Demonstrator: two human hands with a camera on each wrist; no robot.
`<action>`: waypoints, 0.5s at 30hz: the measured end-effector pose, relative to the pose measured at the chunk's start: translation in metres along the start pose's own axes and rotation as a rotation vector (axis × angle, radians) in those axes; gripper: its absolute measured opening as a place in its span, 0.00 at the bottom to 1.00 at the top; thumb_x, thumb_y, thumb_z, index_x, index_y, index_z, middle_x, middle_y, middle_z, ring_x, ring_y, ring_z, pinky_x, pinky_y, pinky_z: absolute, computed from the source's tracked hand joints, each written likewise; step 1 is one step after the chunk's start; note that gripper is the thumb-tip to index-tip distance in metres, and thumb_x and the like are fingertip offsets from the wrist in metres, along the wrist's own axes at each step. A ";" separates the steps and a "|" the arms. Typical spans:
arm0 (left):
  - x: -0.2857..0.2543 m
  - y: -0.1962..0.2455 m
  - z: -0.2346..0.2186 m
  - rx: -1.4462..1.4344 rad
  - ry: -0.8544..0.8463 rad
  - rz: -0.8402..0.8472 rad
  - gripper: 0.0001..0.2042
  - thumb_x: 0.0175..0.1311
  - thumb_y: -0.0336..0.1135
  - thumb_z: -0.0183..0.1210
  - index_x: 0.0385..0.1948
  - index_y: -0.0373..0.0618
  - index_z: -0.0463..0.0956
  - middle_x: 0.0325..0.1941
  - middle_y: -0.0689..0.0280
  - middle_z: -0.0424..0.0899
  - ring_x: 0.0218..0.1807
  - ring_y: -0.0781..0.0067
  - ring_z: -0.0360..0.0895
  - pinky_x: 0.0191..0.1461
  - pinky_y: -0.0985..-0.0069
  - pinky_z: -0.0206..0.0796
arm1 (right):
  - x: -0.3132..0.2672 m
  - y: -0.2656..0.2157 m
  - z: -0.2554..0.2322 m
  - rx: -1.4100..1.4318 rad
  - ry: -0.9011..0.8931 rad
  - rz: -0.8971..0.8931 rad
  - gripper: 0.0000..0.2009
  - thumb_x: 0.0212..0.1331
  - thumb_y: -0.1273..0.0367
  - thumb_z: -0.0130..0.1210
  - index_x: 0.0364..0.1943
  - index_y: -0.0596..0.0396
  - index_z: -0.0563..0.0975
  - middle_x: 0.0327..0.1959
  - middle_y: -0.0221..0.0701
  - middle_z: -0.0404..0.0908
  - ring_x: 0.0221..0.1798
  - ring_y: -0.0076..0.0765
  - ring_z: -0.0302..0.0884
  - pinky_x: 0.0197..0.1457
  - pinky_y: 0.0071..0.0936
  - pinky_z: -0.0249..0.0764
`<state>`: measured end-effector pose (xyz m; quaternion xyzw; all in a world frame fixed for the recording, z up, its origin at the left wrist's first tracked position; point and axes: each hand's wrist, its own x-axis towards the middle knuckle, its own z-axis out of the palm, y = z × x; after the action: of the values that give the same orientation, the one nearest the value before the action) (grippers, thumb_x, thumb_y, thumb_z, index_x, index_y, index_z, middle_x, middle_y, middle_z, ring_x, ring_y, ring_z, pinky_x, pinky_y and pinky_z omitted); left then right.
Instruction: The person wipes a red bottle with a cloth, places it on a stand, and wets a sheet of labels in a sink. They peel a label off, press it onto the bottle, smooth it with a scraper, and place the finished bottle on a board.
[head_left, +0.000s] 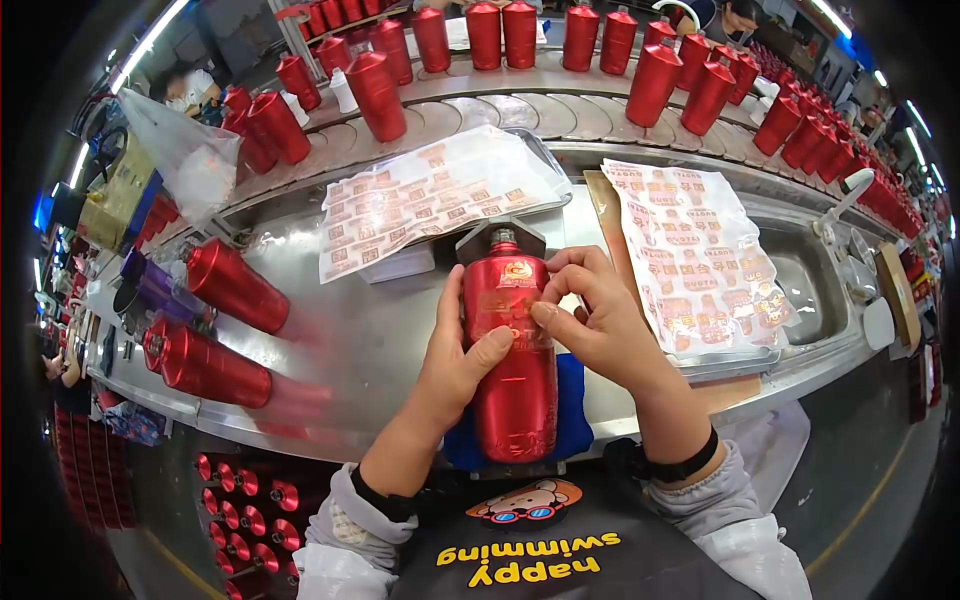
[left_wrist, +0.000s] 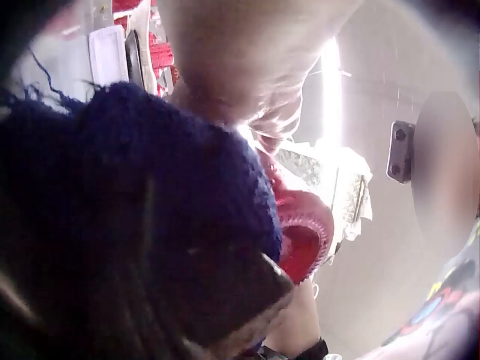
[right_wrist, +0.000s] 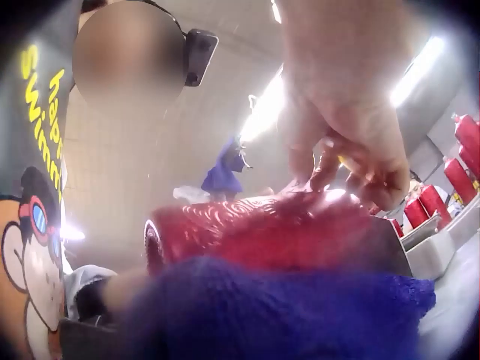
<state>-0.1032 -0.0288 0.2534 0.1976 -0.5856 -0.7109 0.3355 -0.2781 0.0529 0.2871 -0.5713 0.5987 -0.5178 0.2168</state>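
Note:
A glossy red bottle [head_left: 515, 400] lies on its back on a blue towel [head_left: 572, 405], neck pointing away from me. Its neck end rests at a dark angular holder [head_left: 465, 243]. My left hand [head_left: 455, 350] grips the bottle's left side, thumb laid across its front. On the bottle's front is a decal [head_left: 505, 308] of gold characters on clear film. The thumb and index finger of my right hand [head_left: 600, 320] pinch at the decal's right edge. In the right wrist view, the right hand's fingers [right_wrist: 307, 176] are bent down over the bottle's upper surface.
Printed decal sheets [head_left: 430, 205] cover a tray behind the bottle, and more sheets [head_left: 690, 255] lie to the right beside a sink [head_left: 810, 280]. Several red bottles [head_left: 235, 285] lie at the left. Others stand along a curved conveyor [head_left: 480, 105] at the back.

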 end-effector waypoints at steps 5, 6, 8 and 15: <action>-0.007 0.003 0.005 -0.060 -0.006 0.006 0.47 0.61 0.44 0.63 0.70 0.35 0.34 0.66 0.51 0.61 0.65 0.63 0.64 0.66 0.67 0.61 | -0.002 0.008 0.000 0.031 -0.011 -0.003 0.09 0.54 0.66 0.61 0.31 0.56 0.77 0.50 0.43 0.69 0.55 0.45 0.70 0.58 0.33 0.66; -0.007 0.002 0.006 -0.060 0.004 0.017 0.47 0.61 0.43 0.63 0.70 0.36 0.34 0.66 0.50 0.61 0.65 0.63 0.65 0.66 0.67 0.61 | -0.002 0.008 0.000 0.031 -0.018 -0.001 0.09 0.55 0.66 0.61 0.32 0.56 0.77 0.50 0.43 0.68 0.55 0.45 0.69 0.58 0.33 0.66; -0.004 0.001 0.003 -0.151 0.039 -0.002 0.47 0.61 0.44 0.62 0.70 0.36 0.34 0.65 0.50 0.62 0.64 0.63 0.67 0.65 0.67 0.62 | 0.001 0.001 -0.001 0.103 -0.043 0.120 0.09 0.55 0.65 0.61 0.33 0.56 0.77 0.51 0.44 0.68 0.57 0.45 0.68 0.58 0.33 0.66; 0.026 0.018 0.002 -0.075 0.081 -0.096 0.43 0.61 0.48 0.62 0.68 0.32 0.44 0.61 0.50 0.67 0.59 0.65 0.71 0.61 0.70 0.65 | 0.009 0.019 0.007 -0.008 0.041 -0.062 0.12 0.56 0.62 0.62 0.35 0.55 0.74 0.51 0.45 0.68 0.61 0.47 0.64 0.61 0.37 0.63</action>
<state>-0.1181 -0.0470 0.2740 0.2414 -0.5346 -0.7388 0.3319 -0.2833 0.0384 0.2711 -0.5798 0.5870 -0.5336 0.1859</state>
